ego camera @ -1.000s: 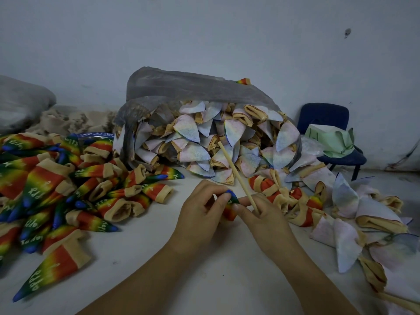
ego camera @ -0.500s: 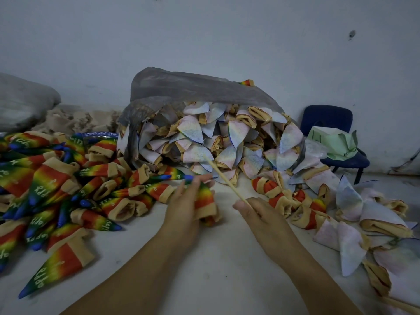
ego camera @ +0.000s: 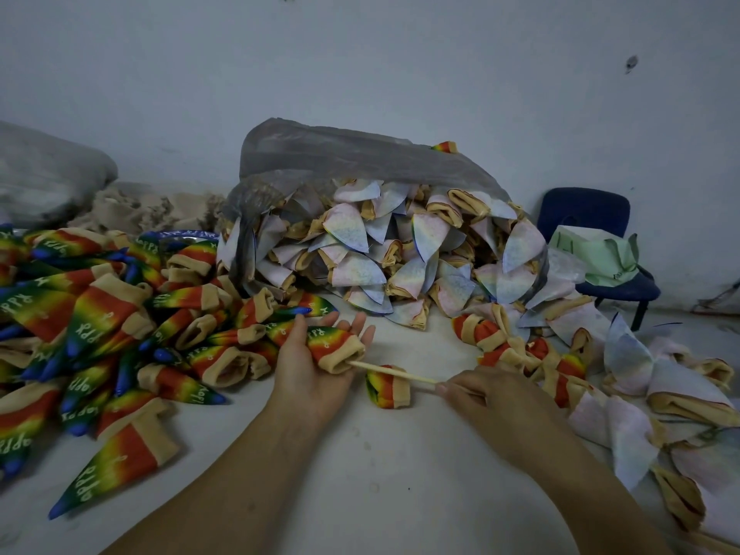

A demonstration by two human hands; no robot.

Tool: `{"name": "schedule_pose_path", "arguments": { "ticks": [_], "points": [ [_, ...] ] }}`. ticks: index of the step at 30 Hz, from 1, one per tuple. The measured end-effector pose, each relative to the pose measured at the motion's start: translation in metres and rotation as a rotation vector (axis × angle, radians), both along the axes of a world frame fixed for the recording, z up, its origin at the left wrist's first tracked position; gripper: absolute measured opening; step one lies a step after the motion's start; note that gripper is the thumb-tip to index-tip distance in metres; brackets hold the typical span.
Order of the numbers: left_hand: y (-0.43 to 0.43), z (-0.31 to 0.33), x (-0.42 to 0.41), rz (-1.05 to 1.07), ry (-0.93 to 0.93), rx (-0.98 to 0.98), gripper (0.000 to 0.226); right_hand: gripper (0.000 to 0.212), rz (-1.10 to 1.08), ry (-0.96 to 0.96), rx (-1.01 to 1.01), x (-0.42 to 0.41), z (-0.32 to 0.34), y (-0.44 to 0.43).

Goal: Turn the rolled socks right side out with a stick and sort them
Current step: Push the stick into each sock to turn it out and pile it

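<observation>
The stick (ego camera: 394, 372) is pinched at its near end between the thumb and fingertips (ego camera: 442, 388) of the right hand (ego camera: 492, 406); the other fingers are curled in behind. From that pinch the stick runs toward 10 o'clock, and its far end is sunk in the tan cuff of a rainbow sock (ego camera: 330, 344). This sock is cradled in the upturned left hand (ego camera: 308, 374), clamped between the thumb (ego camera: 298, 328) laid over it and the fingers stretched close together beneath it, with its blue toe pointing to 11 o'clock. Under the middle of the stick, between the two hands, a rolled sock (ego camera: 387, 389) lies on the white table (ego camera: 360, 474).

At 9 o'clock from the left hand a heap of rainbow socks (ego camera: 100, 322) is spread over the table, lying flat with lettering visible. At 12 o'clock a grey plastic bag (ego camera: 340, 154) lies on its side, filled with pale inside-out socks (ego camera: 352, 234). At 1 o'clock from the right hand a cluster of rolled red-and-tan socks (ego camera: 492, 334) is seen, and at 3 o'clock more pale socks (ego camera: 640, 394) are scattered. At 2 o'clock, against the wall, a blue chair (ego camera: 580, 210) carries a green cloth (ego camera: 600, 254).
</observation>
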State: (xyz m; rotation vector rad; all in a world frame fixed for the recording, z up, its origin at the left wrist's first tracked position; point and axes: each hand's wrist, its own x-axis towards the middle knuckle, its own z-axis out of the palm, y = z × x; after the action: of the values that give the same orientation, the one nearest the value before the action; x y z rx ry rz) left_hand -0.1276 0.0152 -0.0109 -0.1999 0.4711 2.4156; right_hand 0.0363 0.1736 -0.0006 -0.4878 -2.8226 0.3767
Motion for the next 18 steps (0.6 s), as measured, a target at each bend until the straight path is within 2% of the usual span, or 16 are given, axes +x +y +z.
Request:
{"name": "schedule_pose_path", "arguments": {
  "ticks": [3, 9, 11, 14, 18],
  "points": [
    [0.003, 0.0, 0.005, -0.025, 0.051, -0.05, 0.048, 0.04, -0.019, 0.014, -0.019, -0.001, 0.0, -0.002],
    [0.022, -0.007, 0.023, -0.09, 0.35, -0.298, 0.033, 0.026, 0.065, 0.127, -0.029, -0.006, -0.002, -0.014],
    [0.021, -0.005, 0.026, -0.141, 0.396, -0.244, 0.031, 0.025, 0.103, 0.123, -0.043, -0.006, -0.001, -0.014],
    [0.015, -0.003, 0.024, -0.154, 0.349, -0.106, 0.043, 0.028, 0.162, 0.069, -0.06, -0.009, -0.005, -0.014],
    [0.014, -0.003, 0.023, -0.136, 0.34, -0.115, 0.042, 0.026, 0.144, 0.039, -0.025, -0.01, -0.005, -0.011]
  ]
}}
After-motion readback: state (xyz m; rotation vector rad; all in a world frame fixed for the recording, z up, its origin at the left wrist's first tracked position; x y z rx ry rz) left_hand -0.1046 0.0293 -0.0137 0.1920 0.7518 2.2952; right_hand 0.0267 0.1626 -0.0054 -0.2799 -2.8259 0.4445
